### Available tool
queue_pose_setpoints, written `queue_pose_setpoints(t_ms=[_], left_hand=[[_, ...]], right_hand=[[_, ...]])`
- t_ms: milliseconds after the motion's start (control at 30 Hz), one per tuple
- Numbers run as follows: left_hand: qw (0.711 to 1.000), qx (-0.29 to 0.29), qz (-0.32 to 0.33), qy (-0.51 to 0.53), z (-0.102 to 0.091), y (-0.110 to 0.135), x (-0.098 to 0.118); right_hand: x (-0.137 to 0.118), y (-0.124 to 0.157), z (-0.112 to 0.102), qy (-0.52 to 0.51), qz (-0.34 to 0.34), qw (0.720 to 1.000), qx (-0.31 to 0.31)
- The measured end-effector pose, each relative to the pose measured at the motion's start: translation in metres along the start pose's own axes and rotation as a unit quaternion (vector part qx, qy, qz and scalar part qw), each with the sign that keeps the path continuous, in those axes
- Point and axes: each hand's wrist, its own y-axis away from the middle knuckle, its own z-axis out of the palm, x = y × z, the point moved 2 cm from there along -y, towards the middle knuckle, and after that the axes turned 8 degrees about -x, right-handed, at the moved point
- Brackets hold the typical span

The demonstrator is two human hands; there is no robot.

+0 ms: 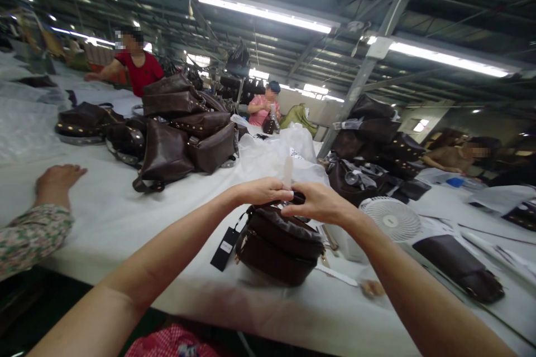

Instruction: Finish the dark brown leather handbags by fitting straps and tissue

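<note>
A dark brown leather handbag (278, 251) stands on the white-covered table in front of me, its top facing up and grey lining showing at the opening. From its left side hangs a black tag (225, 248) with a white label. My left hand (264, 191) is closed on the dark handle (298, 198) above the bag. Facing it, my right hand (322, 202) grips the same handle, thumb below and fingers above. A pale, narrow strip (288, 170) rises between the fingertips; what it is I cannot make out.
Brown handbags (167, 148) are heaped at the left, with more bags (368, 145) at the right. A white fan (391, 218) and a brown leather piece (458, 268) lie right of my bag. Another person's hand (58, 181) rests at the left; other people work farther back.
</note>
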Motion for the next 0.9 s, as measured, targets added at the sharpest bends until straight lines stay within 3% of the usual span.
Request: queue_pose_setpoints(t_ms=[67,133,200,233,267,367,467,533,700,900], left_hand=[[0.997,0.047,0.012,-0.065,0.009,0.006,0.006],[0.97,0.188,0.043,-0.15,0.024,0.02,0.014],[0.901,0.368,0.074,-0.219,0.042,0.04,0.022],[0.863,0.431,0.094,-0.244,0.052,0.05,0.025],[0.84,0.457,0.119,-0.268,0.062,0.057,0.027],[0.849,0.377,0.129,-0.346,0.084,0.061,0.023],[0.862,0.291,0.054,-0.411,0.102,0.051,0.01],[0.858,0.287,0.041,-0.425,0.113,0.049,0.002],[0.841,0.333,0.077,-0.419,0.134,0.06,-0.007],[0.852,0.317,0.074,-0.409,0.127,0.056,-0.006]], right_hand=[[0.003,0.006,0.002,0.044,-0.014,0.999,-0.029],[0.006,0.008,0.001,0.008,-0.013,0.999,-0.045],[0.009,0.008,0.0,-0.073,0.017,0.992,-0.101],[0.01,0.009,0.0,-0.112,0.033,0.984,-0.138],[0.011,0.009,0.0,-0.148,0.043,0.973,-0.172],[0.014,0.01,0.001,-0.232,0.042,0.948,-0.212],[0.021,0.011,0.006,-0.26,0.049,0.949,-0.172],[0.027,0.013,0.012,-0.268,0.067,0.947,-0.164],[0.035,0.021,0.026,-0.31,0.111,0.92,-0.212],[0.027,0.025,0.013,-0.181,0.048,0.974,-0.13]])
